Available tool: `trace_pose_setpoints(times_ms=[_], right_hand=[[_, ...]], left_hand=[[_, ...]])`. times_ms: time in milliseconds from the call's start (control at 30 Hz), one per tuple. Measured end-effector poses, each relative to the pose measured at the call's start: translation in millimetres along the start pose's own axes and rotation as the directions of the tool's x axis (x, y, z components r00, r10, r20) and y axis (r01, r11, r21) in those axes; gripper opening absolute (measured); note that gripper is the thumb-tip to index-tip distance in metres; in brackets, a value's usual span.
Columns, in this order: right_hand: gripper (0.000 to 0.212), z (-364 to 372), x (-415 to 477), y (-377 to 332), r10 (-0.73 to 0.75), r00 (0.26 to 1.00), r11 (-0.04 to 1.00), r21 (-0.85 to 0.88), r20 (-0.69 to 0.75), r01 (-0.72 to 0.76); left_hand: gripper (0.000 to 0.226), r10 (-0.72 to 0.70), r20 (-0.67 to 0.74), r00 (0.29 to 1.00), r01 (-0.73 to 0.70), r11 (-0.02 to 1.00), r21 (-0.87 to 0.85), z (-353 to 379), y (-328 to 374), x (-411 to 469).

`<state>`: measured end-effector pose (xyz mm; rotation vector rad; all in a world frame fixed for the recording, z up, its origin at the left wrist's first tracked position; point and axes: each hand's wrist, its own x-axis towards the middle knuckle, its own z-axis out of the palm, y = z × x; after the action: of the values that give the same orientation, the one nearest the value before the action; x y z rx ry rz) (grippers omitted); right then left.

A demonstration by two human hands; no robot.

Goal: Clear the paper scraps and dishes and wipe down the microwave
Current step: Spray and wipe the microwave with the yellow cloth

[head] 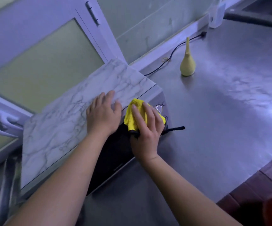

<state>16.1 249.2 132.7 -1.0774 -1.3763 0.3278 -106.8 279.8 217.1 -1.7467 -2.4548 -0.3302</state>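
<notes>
Yellow cloth (135, 116) is pressed against the upper front of the microwave (58, 131), at the centre of the frame, by the right hand (146, 132), whose fingers are laid nearly straight and slightly spread over it. The left hand (103, 115) is rested flat on the marble-patterned top, fingers straight. The microwave is set left of centre on a grey metal counter (221, 119). A pale yellow bulb-shaped bottle (187, 66) is stood toward the upper right, near a black cord (169, 57).
</notes>
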Motion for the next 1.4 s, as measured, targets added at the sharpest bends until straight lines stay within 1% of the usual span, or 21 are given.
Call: trace_pose_setpoints(times_ms=[67,133,233,267,367,467,567,733,833,900,933,967,1033,1067,1100,1133,1200,1233,1300,1333,1400], right_hand=[[0.045,15,-9,7,-0.032,0.998,0.999,-0.024,-0.051,0.03],[0.045,23,-13,17,-0.051,0.994,0.999,-0.017,-0.099,0.049],[0.045,26,-28,35,-0.061,0.994,0.998,-0.037,-0.087,0.058],[0.05,25,-37,40,-0.035,0.997,0.998,-0.056,-0.07,0.031],[0.079,19,-63,58,0.142,0.989,0.986,-0.087,0.031,-0.139],[0.098,11,-81,71,0.33,0.935,0.943,-0.089,0.133,-0.32],[0.101,6,-86,78,0.414,0.891,0.91,-0.082,0.189,-0.406],[0.097,-3,-86,86,0.434,0.863,0.9,-0.085,0.26,-0.428],[0.09,-13,-83,92,0.46,0.824,0.883,-0.075,0.332,-0.463],[0.083,-22,-76,95,0.491,0.773,0.853,-0.041,0.402,-0.52],[0.078,-29,-71,97,0.527,0.727,0.818,-0.031,0.44,-0.575],[0.069,-36,-65,99,0.582,0.662,0.761,-0.03,0.472,-0.648],[0.037,-54,-51,100,0.706,0.507,0.604,-0.048,0.494,-0.795],[0.024,-63,-46,99,0.743,0.467,0.556,-0.055,0.479,-0.829],[0.017,-73,-41,95,0.749,0.474,0.556,-0.051,0.463,-0.83],[0.017,-82,-36,87,0.727,0.511,0.587,-0.031,0.459,-0.809],[0.028,-91,-26,64,0.627,0.618,0.677,0.061,0.475,-0.734],[0.036,-90,-21,51,0.55,0.693,0.739,0.116,0.465,-0.664],[0.054,-81,-7,30,0.359,0.853,0.859,0.222,0.38,-0.461],[0.062,-72,0,22,0.272,0.907,0.898,0.253,0.323,-0.359],[0.069,-51,14,11,0.124,0.967,0.948,0.262,0.223,-0.181]], left_hand=[[0.049,0.011,0.004,1.0,-0.011,1.0,0.005,0,-1,0],[0.054,0.016,0.002,1.0,-0.016,1.0,0.007,0,-1,0],[0.06,0.016,-0.003,1.0,-0.016,1.0,0.01,0,0,-1],[0.059,0.014,-0.003,1.0,-0.014,1.0,0.01,1,-1,-1],[0.051,0.007,-0.013,1.0,-0.007,1.0,0.0,4,-2,-2],[0.05,0.008,-0.024,1.0,-0.008,1.0,0.012,5,-2,-1],[0.05,0.011,-0.022,1.0,-0.011,1.0,0.007,5,-3,-1],[0.048,0.013,-0.026,1.0,-0.014,1.0,-0.003,3,-1,-3],[0.048,0.007,-0.019,1.0,-0.007,1.0,-0.005,2,0,-3],[0.049,-0.002,-0.015,1.0,0.001,1.0,-0.014,1,0,-3],[0.049,-0.003,-0.013,1.0,0.003,1.0,-0.019,0,1,-4],[0.049,-0.005,-0.011,1.0,0.005,1.0,-0.023,0,1,-4],[0.049,-0.015,-0.009,1.0,0.015,0.999,-0.031,-2,3,-5],[0.048,-0.021,-0.01,1.0,0.02,0.999,-0.036,-3,3,-5],[0.048,-0.023,-0.015,1.0,0.022,0.999,-0.039,-3,4,-6],[0.048,-0.022,-0.023,0.999,0.021,0.999,-0.042,-3,4,-6],[0.047,-0.018,-0.036,0.999,0.016,0.999,-0.048,-3,5,-6],[0.047,-0.017,-0.039,0.999,0.015,0.999,-0.05,-3,5,-6],[0.047,-0.018,-0.046,0.999,0.016,0.999,-0.048,-3,6,-6],[0.046,-0.019,-0.049,0.999,0.017,0.999,-0.046,-3,6,-6],[0.046,-0.018,-0.054,0.998,0.016,0.999,-0.042,-3,6,-5]])
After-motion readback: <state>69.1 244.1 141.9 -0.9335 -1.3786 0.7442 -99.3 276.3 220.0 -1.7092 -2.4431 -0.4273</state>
